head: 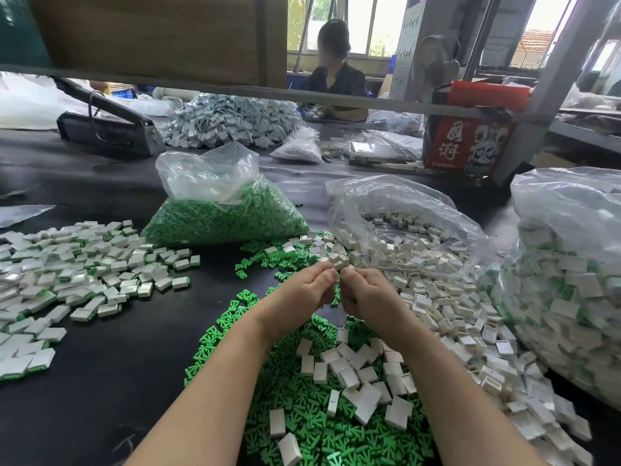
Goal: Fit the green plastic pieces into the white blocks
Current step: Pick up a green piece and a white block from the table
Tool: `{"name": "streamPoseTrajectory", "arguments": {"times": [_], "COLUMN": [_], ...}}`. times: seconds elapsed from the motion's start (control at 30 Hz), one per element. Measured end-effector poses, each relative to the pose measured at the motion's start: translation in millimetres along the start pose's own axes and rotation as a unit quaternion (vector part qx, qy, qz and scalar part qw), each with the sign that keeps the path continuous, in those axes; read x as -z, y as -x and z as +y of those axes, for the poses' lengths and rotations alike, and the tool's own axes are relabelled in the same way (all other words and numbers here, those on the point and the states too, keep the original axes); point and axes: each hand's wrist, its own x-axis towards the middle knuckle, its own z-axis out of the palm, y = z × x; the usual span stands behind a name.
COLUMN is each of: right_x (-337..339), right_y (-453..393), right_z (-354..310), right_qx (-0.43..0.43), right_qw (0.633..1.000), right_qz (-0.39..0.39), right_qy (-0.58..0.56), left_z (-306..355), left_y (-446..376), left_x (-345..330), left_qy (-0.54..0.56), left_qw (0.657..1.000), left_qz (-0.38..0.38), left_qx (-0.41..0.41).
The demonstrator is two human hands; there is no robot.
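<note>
The left hand (pixel 307 286) and right hand (pixel 364 292) met over the table (pixel 111 358), fingers curled, both pinching one white block (pixel 340 262) at their tips; whether a green piece sat in it could not be told; loose green pieces (pixel 302 408) and blocks (pixel 356 371) lay beneath the wrists; finished blocks (pixel 77 270) were heaped to the left; a bag of green pieces (pixel 225 220) stood beyond.

Small-parts assembly workshop. Evidence: long dark counter (pixel 100 348) heaped with loose green plastic pieces (pixel 302 415) below the fingers, white blocks (pixel 453 314) to their right, finished blocks (pixel 84 270) to their left; bulk clear bags (pixel 218 203) beyond; second seated worker (pixel 336 72) across; metal shelving (pixel 537 95); barred windows (pixel 369 21).
</note>
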Motion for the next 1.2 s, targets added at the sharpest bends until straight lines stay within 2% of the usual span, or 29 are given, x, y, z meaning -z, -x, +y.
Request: {"name": "streamPoseTrajectory", "arguments": {"times": [0.3, 0.57, 0.87, 1.2], "right_x": [2, -3, -8, -12], "right_y": [1, 1, 0, 2], "right_z": [-3, 3, 5, 6], "right_qx": [-0.015, 0.037, 0.043, 0.057], "right_qw": [1.0, 0.997, 0.982, 0.967], "right_qz": [0.001, 0.025, 0.035, 0.067], "right_qy": [0.021, 0.068, 0.18, 0.24], "left_z": [-2, -2, -4, -1], "left_y": [0, 0, -1, -2], "left_x": [4, 4, 1, -8], "left_qy": [-0.018, -0.03, -0.072, -0.079], "left_qw": [1.0, 0.999, 0.997, 0.997], "left_qz": [-0.022, -0.01, 0.0, 0.009], "left_qx": [0.0, 0.008, 0.021, 0.019]}}
